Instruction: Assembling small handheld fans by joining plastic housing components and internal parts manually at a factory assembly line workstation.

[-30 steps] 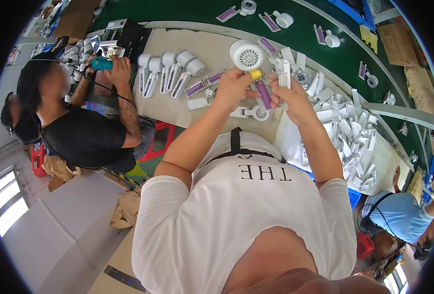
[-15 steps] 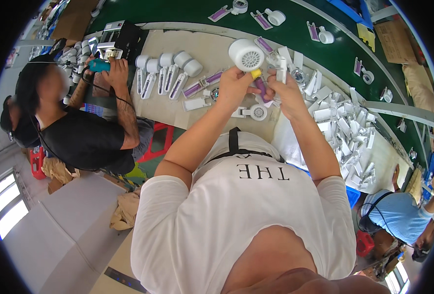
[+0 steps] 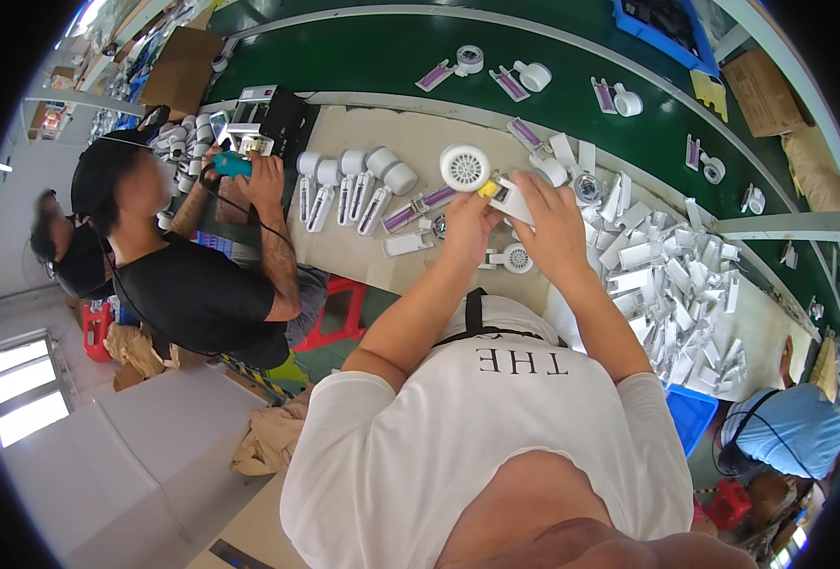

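Note:
A white handheld fan with a round grilled head points away from me. At its neck shows a bit of yellow. Closed around the fan's handle from below is my left hand. My right hand grips a white handle cover, its fingers laid along it, and the cover now lies over the handle. How far the cover is seated cannot be seen under the fingers. Just below my hands, another white fan lies on the table.
Several finished-looking fans stand in a row at left. A big heap of white plastic covers fills the right side. Fan parts lie on the green belt beyond. At left a co-worker holds a teal power tool.
The white cover in my right hand has come onto the fan's handle, hiding the purple part seen before. My right fingers have flattened along it. The whole view has shifted.

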Motion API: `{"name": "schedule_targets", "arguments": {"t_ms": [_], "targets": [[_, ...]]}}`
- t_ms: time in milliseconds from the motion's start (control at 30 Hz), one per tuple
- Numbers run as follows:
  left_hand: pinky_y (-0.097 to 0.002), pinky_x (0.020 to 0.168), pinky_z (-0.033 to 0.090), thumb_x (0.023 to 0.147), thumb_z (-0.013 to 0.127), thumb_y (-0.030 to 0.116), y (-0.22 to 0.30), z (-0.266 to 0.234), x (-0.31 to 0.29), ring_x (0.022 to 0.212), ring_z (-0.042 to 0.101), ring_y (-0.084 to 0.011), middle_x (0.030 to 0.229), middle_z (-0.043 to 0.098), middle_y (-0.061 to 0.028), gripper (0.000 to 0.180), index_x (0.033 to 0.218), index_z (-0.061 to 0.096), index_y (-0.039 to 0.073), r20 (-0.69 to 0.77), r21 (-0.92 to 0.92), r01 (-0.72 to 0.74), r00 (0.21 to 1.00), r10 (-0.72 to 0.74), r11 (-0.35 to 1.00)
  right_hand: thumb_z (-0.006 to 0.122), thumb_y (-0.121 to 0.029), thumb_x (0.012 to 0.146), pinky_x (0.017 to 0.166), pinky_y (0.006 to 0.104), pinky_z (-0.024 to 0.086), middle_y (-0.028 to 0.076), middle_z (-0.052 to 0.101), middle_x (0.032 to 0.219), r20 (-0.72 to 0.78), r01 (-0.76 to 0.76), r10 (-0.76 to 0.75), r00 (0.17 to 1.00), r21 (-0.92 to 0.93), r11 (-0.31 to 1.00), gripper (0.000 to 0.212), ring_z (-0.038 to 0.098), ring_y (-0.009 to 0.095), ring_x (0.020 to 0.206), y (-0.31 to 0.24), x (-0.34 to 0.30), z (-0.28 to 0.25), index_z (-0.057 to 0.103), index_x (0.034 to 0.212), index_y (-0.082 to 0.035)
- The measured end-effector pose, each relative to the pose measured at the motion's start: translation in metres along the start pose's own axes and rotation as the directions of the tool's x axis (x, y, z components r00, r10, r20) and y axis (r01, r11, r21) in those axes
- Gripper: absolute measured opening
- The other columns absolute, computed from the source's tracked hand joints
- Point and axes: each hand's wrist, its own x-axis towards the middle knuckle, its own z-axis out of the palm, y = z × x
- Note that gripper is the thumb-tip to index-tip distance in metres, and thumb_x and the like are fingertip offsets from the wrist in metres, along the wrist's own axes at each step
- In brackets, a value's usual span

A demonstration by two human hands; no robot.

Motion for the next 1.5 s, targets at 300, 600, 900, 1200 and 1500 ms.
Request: {"name": "schedule_targets", "arguments": {"t_ms": [300, 600, 900, 1200, 1500], "targets": [[-0.0292, 0.072, 0.044, 0.085, 0.050, 0.013, -0.008, -0.001, -0.008, 0.086, 0.055, -0.0142, 0.099, 0.058, -0.0048, 0.022, 0.105, 0.052, 0.003, -0.024, 0.008, -0.021, 1.000, 0.021, 1.000, 0.065, -0.010, 0.062, 0.077, 0.0328, 0.038, 0.003, 0.047, 0.123, -0.032, -0.047, 0.044, 0.998, -0.087, 0.995, 0.066, 0.046, 0.021, 0.086, -0.012, -0.002, 0.012, 0.042, 0.124, -0.012], [-0.0356, 0.085, 0.044, 0.080, 0.053, 0.007, 0.021, 0.024, -0.016, 0.095, 0.056, -0.0223, 0.100, 0.058, -0.0130, 0.024, 0.104, 0.052, 0.000, 0.068, -0.159, -0.204, 0.974, 0.217, 0.966, 0.064, -0.027, 0.075, 0.075, 0.0289, 0.040, 0.009, 0.054, 0.097, 0.107, -0.340, 0.334, 0.936, 0.513, 0.789, 0.046, 0.049, 0.015, 0.086, 0.020, -0.016, -0.006, 0.048, 0.110, -0.001], [-0.0376, 0.085, 0.045, 0.083, 0.052, 0.013, 0.020, 0.032, -0.006, 0.095, 0.056, -0.0249, 0.101, 0.057, -0.0126, 0.027, 0.107, 0.049, 0.001, 0.191, -0.148, -0.134, 0.968, 0.161, 0.980, 0.060, -0.028, 0.080, 0.044, 0.0240, 0.032, 0.004, 0.045, 0.053, -0.055, -0.223, 0.346, 0.937, 0.667, 0.711, 0.032, 0.037, 0.007, 0.050, 0.009, -0.011, -0.004, 0.050, 0.074, 0.001], [-0.0325, 0.059, 0.046, 0.073, 0.058, 0.009, 0.082, -0.056, 0.102, 0.067, 0.059, -0.0237, 0.077, 0.062, -0.0124, 0.017, 0.089, 0.059, 0.001, 0.196, 0.931, -0.272, 0.934, 0.297, 0.242, 0.058, -0.024, 0.081, 0.067, 0.0258, 0.044, 0.007, 0.056, 0.085, 0.485, -0.498, 0.199, 0.852, 0.631, 0.594, 0.038, 0.055, 0.015, 0.077, 0.069, 0.019, 0.097, 0.049, 0.112, -0.003], [-0.0493, 0.068, 0.044, 0.075, 0.047, 0.009, 0.196, -0.212, 0.230, 0.077, 0.057, -0.0414, 0.079, 0.059, -0.0246, 0.020, 0.093, 0.043, 0.001, -0.037, 0.844, 0.286, 0.875, 0.482, -0.454, 0.065, -0.010, 0.069, 0.095, 0.0380, 0.034, 0.012, 0.040, 0.125, 0.158, 0.091, -0.102, 0.982, 0.075, 0.993, 0.052, 0.036, 0.031, 0.116, 0.114, 0.235, 0.206, 0.045, 0.117, -0.010]]}}
